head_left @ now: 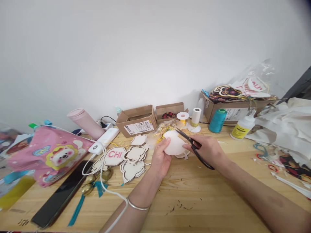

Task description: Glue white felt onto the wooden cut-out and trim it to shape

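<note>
My left hand (160, 158) pinches a rounded white piece (174, 144), perhaps paper or fabric, at its left edge. In my right hand (209, 149) is a pair of black-handled scissors (194, 144), with the blades at the upper right of the white piece. Whether the blades touch its edge I cannot tell. Yellow threads (163, 132) lie tangled just behind it. To the left are several cloud-shaped cut-outs (133, 154), and one oval piece (115, 156) carries pink letters reading CHI.
Behind stand an open cardboard box (136, 122), thread spools (195, 117), a teal thread cone (218, 121) and a glue bottle (243, 126). A filled box (228, 110) and white scraps are at right. A phone (62, 194), pink bag (55, 152), tumbler (86, 123) and power bank (104, 141) lie left.
</note>
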`<move>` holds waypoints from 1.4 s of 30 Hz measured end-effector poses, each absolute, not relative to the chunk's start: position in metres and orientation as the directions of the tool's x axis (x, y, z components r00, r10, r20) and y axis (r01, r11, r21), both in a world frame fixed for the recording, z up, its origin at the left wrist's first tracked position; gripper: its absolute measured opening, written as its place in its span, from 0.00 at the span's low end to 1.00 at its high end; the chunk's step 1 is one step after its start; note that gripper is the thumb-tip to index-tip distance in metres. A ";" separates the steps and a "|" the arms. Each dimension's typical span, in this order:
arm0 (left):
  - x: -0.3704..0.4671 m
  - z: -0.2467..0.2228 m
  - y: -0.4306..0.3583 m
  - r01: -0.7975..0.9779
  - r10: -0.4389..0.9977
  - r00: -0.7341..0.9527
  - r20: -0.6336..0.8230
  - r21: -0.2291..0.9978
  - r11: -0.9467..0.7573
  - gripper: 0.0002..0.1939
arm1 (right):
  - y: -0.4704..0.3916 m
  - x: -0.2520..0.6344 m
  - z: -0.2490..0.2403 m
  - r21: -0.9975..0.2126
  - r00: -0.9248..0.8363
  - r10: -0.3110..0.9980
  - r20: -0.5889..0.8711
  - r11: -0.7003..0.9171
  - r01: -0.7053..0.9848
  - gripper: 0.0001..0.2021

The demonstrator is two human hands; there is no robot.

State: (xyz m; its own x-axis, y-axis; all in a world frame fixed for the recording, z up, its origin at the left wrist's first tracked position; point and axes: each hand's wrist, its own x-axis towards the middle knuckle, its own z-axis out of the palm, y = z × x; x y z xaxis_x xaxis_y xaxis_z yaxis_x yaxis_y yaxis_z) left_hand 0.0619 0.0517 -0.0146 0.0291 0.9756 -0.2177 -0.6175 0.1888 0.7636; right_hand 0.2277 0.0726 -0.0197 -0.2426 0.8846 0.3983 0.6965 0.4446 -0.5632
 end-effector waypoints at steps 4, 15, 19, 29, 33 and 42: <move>0.061 -0.013 0.052 -0.571 0.976 0.046 -0.214 0.796 0.201 0.18 | 0.078 0.233 -0.015 -0.796 -0.211 0.935 0.284 0.352 0.492 0.21; 0.065 -0.021 0.052 -0.397 0.991 -0.082 0.110 0.908 -0.134 0.12 | 0.075 0.237 -0.014 -0.213 -0.369 0.646 0.668 0.641 0.737 0.21; 0.065 -0.022 0.053 -0.381 0.989 -0.097 0.116 0.913 -0.144 0.12 | 0.073 0.240 -0.010 -0.042 -0.388 0.560 0.732 0.606 0.794 0.18; 0.066 -0.019 0.051 -0.410 0.997 -0.061 0.054 0.909 -0.074 0.14 | 0.072 0.240 -0.007 0.039 -0.397 0.522 0.755 0.568 0.822 0.18; 0.066 -0.018 0.050 -0.409 0.997 -0.059 0.057 0.910 -0.076 0.15 | 0.072 0.240 -0.007 0.046 -0.393 0.502 0.770 0.572 0.819 0.18; 0.066 -0.017 0.050 -0.422 0.998 -0.044 0.034 0.905 -0.049 0.13 | 0.072 0.241 -0.009 0.043 -0.395 0.505 0.767 0.574 0.817 0.17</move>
State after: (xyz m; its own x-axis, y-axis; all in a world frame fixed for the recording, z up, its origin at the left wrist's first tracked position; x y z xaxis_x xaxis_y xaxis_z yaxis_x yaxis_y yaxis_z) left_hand 0.0660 0.0498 -0.0174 -0.0437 0.9985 0.0338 -0.4220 -0.0491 0.9052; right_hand 0.2407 0.0724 -0.0087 -0.3952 0.5048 0.7675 0.8174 0.5745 0.0430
